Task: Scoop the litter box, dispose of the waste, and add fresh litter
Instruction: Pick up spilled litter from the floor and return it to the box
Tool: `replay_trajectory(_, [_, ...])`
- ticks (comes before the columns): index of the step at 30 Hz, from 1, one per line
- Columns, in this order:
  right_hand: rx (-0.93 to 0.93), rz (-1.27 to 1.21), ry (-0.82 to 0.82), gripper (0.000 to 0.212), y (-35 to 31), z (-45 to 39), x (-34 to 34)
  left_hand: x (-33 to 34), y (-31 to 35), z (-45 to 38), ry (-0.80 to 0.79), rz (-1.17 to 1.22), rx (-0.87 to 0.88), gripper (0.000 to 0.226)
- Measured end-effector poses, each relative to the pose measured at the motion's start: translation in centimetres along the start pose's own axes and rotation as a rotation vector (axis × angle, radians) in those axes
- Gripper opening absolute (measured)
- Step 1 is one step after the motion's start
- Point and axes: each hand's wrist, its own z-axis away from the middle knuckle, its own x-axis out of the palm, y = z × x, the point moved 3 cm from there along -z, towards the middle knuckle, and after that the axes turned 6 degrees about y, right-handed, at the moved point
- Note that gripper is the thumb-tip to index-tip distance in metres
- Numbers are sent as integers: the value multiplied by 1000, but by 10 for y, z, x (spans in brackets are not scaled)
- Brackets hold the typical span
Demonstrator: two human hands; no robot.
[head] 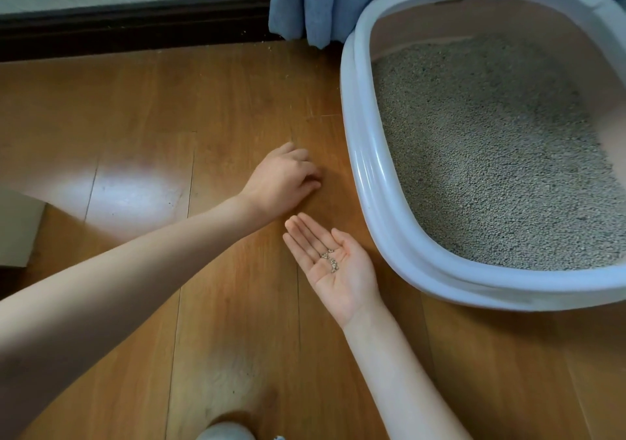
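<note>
The litter box [379,182] sits on the wood floor [135,107] at the right of the view, pale rim, w/ grey litter [491,155] spread across its bottom; no scoop or waste bag is in sight. Your right hand [335,263] is held palm up just beside the box's near-left rim, fingers straight and flat, w/ a few stray grains [330,260] lying loose in the palm, carried, not pinched. Your left hand [283,182] is knuckles up on the floor a bit farther from you, fingers curled down toward the boards; can't tell whether it's got a grain pinched under the fingertips. Key relation: the box lies to the right of both hands, its long side running away from you, and the right hand is the nearer one, rim close by. Likely step is clearing spilled grains off the floor, so next the palm prob. needs to go over the rim & tip into the litter. Beyond the box a blue curtain [305,2] hangs against the dark baseboard [135,22].
</note>
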Motion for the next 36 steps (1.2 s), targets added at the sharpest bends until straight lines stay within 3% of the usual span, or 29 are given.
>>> replay_trajectory(3, [-16,7,-13,42,-3,1,2,1,4,-3,14,-68,82,6])
replay_trajectory(8, [-27,-5,-1,42,-9,-2,-2,4,9,-3,-16,-225,193,33])
replay_trajectory(12, [-37,-28,16,44,-10,-5,-3,-31,21,7,96,-9,-40,13])
replay_trajectory(14, [-45,-32,44,46,-11,-6,-2,-50,39,19,147,115,-79,16])
replay_trajectory(18, [8,-101,55,28,-7,-13,3,-49,62,46,-4,131,113,10])
replay_trajectory(21, [42,-112,13,35,-3,-16,11,-42,59,51,-39,86,171,17])
replay_trajectory(25, [35,-116,-70,50,-8,-17,21,-54,53,46,66,106,79,14])
replay_trajectory(29, [-91,30,-46,42,-20,-20,18,-59,43,60,215,142,-102,7])
replay_trajectory(32, [-84,4,-44,43,-18,-22,14,-43,43,96,139,210,-208,9])
replay_trajectory(36, [-82,-46,-54,43,-17,-14,7,-21,54,135,-48,221,-181,16])
